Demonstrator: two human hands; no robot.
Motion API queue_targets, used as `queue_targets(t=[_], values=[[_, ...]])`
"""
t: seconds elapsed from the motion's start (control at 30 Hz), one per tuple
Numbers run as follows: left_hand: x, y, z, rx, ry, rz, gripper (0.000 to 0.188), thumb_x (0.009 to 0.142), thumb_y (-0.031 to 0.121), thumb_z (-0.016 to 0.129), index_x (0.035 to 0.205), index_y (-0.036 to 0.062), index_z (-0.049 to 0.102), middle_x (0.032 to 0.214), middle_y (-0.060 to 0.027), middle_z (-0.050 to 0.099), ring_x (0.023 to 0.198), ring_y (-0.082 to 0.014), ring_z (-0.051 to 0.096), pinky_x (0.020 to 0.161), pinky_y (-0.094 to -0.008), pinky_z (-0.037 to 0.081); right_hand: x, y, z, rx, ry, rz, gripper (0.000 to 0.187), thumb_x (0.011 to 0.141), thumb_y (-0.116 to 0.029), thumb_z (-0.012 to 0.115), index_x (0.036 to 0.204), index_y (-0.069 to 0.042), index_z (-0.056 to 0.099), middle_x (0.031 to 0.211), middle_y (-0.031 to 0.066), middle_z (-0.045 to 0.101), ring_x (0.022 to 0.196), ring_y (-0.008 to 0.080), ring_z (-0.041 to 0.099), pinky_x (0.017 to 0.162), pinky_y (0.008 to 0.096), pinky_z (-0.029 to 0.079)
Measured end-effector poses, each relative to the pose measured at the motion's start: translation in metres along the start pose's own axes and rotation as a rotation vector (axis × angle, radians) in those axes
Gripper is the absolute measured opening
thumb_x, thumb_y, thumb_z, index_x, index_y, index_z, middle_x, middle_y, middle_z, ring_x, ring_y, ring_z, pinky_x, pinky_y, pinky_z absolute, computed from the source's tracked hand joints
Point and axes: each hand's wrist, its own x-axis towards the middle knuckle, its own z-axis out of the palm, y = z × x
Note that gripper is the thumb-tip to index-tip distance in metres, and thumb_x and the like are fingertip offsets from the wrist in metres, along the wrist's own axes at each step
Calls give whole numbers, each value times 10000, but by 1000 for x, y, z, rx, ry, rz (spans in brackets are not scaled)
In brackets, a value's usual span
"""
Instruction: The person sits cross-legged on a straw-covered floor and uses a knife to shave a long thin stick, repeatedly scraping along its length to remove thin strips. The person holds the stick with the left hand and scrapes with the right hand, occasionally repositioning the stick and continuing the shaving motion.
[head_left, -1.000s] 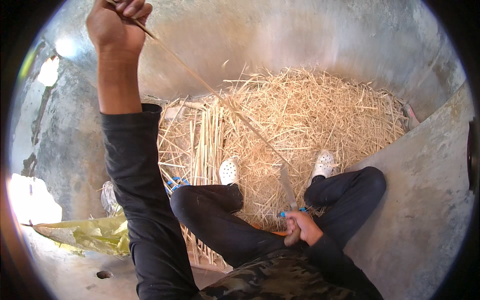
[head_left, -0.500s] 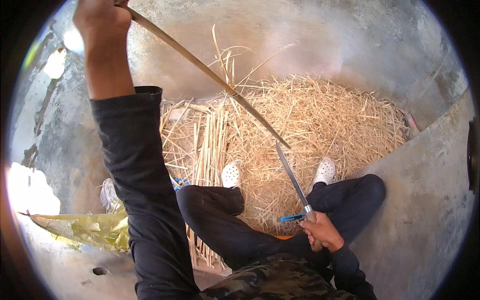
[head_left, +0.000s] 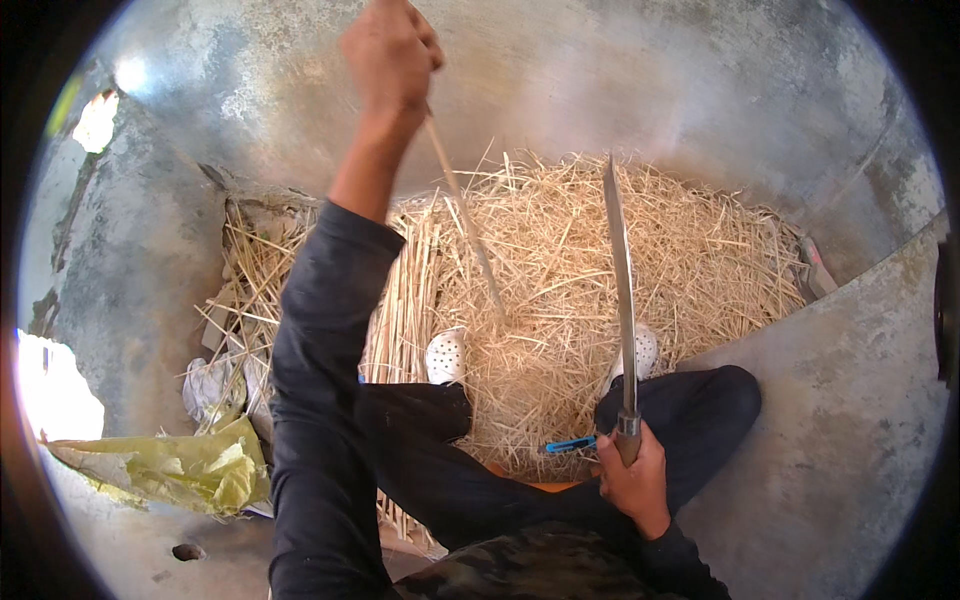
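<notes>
My left hand, raised at the top of the view, is closed around the upper end of a thin bamboo stick. The stick slants down to the right, its lower tip over the pile of shavings. In my right hand, above my thigh, is the wooden handle of a long knife. Its narrow blade points up and away from me, apart from the stick. Just left of the right hand a small blue-handled tool shows; its exact kind is unclear.
Long pale strips lie in a bundle left of the pile. White clogs are on my feet among the shavings. A yellow-green sheet lies at the left. Concrete walls curve around, with a small hole lower left.
My left hand has moved right with the stick, which now hangs steeper. The knife has swung from slanting left to nearly upright, its tip away from the stick.
</notes>
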Motion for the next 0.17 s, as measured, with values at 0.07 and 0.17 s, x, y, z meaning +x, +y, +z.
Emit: queue_targets(t=[0.07,0.17], values=[[-19,-5,16,-136,-7,-30,514,983,523,401,582,226,281,502,90,217,409,-55,215,377,-221,199,5,-38,12,113,-43,-82,334,864,-198,666,1089,16,543,767,81,611,697,122,578,646,299,481],[-18,-31,25,-284,-78,87,504,966,585,369,609,236,306,507,79,229,418,-61,238,379,-223,214,30,-74,43,186,-119,-178,394,863,-246,681,1154,-13,553,832,52,628,734,133,580,701,300,478]])
